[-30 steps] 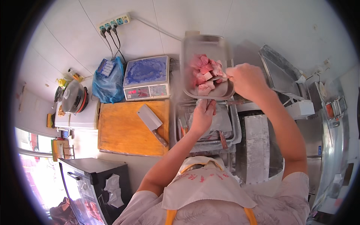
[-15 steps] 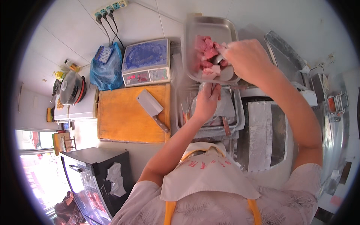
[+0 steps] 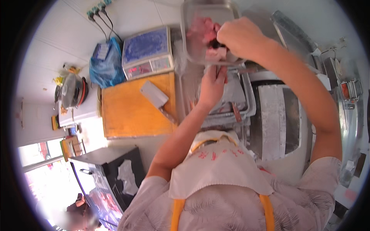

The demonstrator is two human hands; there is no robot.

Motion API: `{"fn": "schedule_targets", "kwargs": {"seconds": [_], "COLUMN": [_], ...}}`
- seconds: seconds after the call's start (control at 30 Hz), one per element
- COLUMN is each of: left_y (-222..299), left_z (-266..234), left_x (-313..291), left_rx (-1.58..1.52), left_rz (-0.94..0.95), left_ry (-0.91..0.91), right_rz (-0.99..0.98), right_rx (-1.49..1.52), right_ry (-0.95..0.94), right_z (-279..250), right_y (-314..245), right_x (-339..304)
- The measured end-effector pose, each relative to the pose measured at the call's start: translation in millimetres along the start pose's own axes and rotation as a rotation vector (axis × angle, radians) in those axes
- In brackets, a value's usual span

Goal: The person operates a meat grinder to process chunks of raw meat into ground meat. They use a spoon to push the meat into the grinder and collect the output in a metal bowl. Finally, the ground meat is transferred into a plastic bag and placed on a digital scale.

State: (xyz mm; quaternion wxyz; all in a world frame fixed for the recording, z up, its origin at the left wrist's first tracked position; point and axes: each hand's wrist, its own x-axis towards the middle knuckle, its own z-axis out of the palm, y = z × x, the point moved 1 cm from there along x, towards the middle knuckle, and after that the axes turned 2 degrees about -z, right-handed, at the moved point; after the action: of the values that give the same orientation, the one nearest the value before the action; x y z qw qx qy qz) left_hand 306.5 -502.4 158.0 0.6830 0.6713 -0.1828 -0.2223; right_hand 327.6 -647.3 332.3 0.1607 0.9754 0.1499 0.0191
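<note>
At the rectangular silvery metal tray, a curled right hand

Inside the tray, left of that hand, lie blurred pinkish-red chunks of raw meat. The bare left hand is clamped on the near rim. Whether the right grips anything, I cannot tell.

- Off-white cloth apron with yellow straps: short row of red characters across upper chest; strokes smeared, not legible.
- Pale boxy weighing scale with blue top plate: red-lit figures in front display window; blurred, cannot be read. Paler marked panel beside window, print too small.
- Blue keypad device on blue plastic bag: key markings lost in blur.
</note>
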Motion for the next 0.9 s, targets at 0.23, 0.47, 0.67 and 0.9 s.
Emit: {"fn": "schedule_targets", "kwargs": {"seconds": [0.23, 0.47, 0.67, 0.9], "left_y": [-4, -4, -6, -10], "left_z": [-2, -4, -6, 0], "left_x": [0, 2, -1, 2], "left_rx": [-0.110, -0.021, -0.017, -0.058], "left_rz": [0.026, -0.023, 0.037, 0.038], "left_ry": [-0.018, -0.013, 0.008, -0.004], "right_rz": [0.324, 0.331, 0.348, 0.192], "right_rx": [0.441, 0.277, 0.245, 0.046], "right_ry": [0.079, 0.114, 0.156, 0.117], "right_z": [-84, -31, -46, -21], "right_y": [12, -8, 2, -8], "right_x": [-69, -61, -56, -31]}}
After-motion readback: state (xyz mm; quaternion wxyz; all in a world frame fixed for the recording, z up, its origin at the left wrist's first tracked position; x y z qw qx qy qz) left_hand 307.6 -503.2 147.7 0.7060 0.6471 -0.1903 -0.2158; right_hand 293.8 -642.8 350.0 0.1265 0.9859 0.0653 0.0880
